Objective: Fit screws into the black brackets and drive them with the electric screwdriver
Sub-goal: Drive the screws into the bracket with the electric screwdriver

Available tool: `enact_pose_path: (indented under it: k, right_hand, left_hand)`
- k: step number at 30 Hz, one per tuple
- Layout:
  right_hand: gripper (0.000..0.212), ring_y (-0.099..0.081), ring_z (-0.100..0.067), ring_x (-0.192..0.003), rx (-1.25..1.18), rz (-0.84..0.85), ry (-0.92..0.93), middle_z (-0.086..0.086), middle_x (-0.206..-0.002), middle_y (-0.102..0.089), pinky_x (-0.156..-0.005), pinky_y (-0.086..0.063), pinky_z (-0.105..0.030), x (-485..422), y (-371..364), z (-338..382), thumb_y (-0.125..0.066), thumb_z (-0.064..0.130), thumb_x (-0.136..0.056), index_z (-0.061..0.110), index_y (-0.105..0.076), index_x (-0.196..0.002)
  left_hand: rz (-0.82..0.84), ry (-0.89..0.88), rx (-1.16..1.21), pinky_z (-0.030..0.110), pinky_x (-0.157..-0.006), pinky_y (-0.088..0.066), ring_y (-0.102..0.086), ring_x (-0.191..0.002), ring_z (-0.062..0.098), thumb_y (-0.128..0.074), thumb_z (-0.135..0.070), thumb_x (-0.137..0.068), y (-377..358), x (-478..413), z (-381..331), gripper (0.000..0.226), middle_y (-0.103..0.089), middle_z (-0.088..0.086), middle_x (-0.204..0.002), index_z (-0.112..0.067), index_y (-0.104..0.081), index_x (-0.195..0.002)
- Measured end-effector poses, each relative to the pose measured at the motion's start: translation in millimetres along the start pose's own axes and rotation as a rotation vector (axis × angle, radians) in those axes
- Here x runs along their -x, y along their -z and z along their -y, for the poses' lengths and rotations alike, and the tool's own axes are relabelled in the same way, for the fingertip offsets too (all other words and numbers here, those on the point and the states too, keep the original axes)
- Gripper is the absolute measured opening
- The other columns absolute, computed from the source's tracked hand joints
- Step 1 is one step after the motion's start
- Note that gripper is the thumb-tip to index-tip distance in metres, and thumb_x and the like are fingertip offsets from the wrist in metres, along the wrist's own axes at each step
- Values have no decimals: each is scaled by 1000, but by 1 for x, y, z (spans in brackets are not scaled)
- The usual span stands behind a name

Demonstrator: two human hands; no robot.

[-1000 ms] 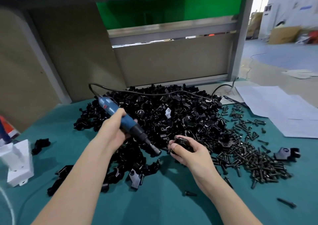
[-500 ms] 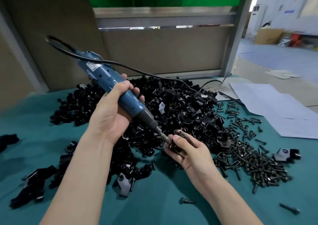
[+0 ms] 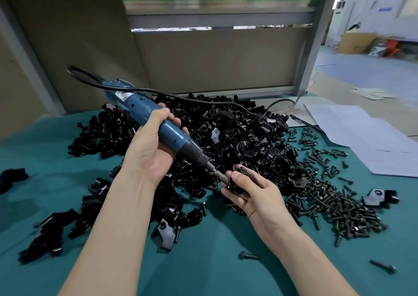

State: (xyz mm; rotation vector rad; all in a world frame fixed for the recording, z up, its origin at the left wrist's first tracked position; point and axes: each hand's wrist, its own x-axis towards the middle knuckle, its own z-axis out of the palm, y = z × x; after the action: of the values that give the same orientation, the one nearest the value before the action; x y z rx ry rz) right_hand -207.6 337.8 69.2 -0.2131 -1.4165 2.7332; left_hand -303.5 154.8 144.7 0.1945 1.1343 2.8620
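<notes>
While left hand [image 3: 149, 153] grips screwdriver [image 3: 144, 112], right hand [image 3: 255, 196] bracket [image 3: 235, 186], label [image 3: 123, 94] unreadable

On the bench [image 3: 208, 273], the bracket pile [image 3: 226, 132] lies behind the hands, screws [image 3: 328, 205] to its right, papers [image 3: 366, 135] farther right.

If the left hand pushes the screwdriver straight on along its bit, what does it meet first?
The black bracket pinched in the right hand. The electric screwdriver gripped by the left hand points down and to the right. Its tip seems to be at the bracket, though contact is unclear.
</notes>
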Motion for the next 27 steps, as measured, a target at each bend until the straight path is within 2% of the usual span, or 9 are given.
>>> enact_pose_path:
  k: [4, 8, 13, 15, 19, 27]
  right_hand:
    - [22, -76, -24, -99, 11, -1, 9, -12, -102, -79, -81, -62, -29, 2, 0, 1, -83, 20, -68, 10, -84, -87]
    - [21, -76, -28, -102, -25, -21, 5, -16, -105, -78, -80, -62, -30, 1, 0, 0, -81, 17, -70, 6, -83, -88]
    - [39, -78, -25, -94, -71, -48, -1, -15, -99, -79, -76, -63, -31, 0, 1, 1, -80, 15, -70, -6, -74, -103]
    - [40, -77, -24, -92, -79, -46, -6, -14, -97, -78, -75, -63, -31, 0, 1, 1, -79, 14, -72, -6, -72, -105]
    - [39, -76, -25, -91, -76, -43, -16, -15, -97, -77, -75, -63, -32, 0, 2, 1, -79, 15, -72, -6, -72, -104]
    - [45, -77, -23, -85, -104, -60, -15, -14, -92, -77, -73, -64, -31, -1, 2, 2, -79, 13, -70, -9, -70, -107]
  left_hand:
    - [-47, -20, -17, 38, -76, -60, -73, -84, 22, -70, -10, -91, -2, 1, 3, 15, -68, 0, -80, -14, -57, -97]
    - [-78, -50, -22, 36, -78, -60, -74, -88, 26, -67, -11, -93, -7, 2, 6, 15, -73, 4, -88, -14, -53, -99]
    - [-113, -64, 3, 36, -79, -60, -75, -97, 27, -66, -9, -93, -11, 3, 10, 16, -75, 8, -95, -13, -53, -101]
    - [-124, -71, 1, 35, -79, -60, -75, -93, 24, -66, -9, -92, -12, 3, 11, 13, -74, 5, -89, -12, -55, -98]
    - [-155, -67, -41, 31, -70, -59, -70, -74, 15, -68, -11, -88, -11, 2, 12, 13, -66, 3, -78, -11, -59, -79]
    - [-151, -92, -52, 28, -62, -55, -60, -59, 12, -66, -10, -86, -13, 2, 17, 18, -61, -1, -65, -14, -57, -70]
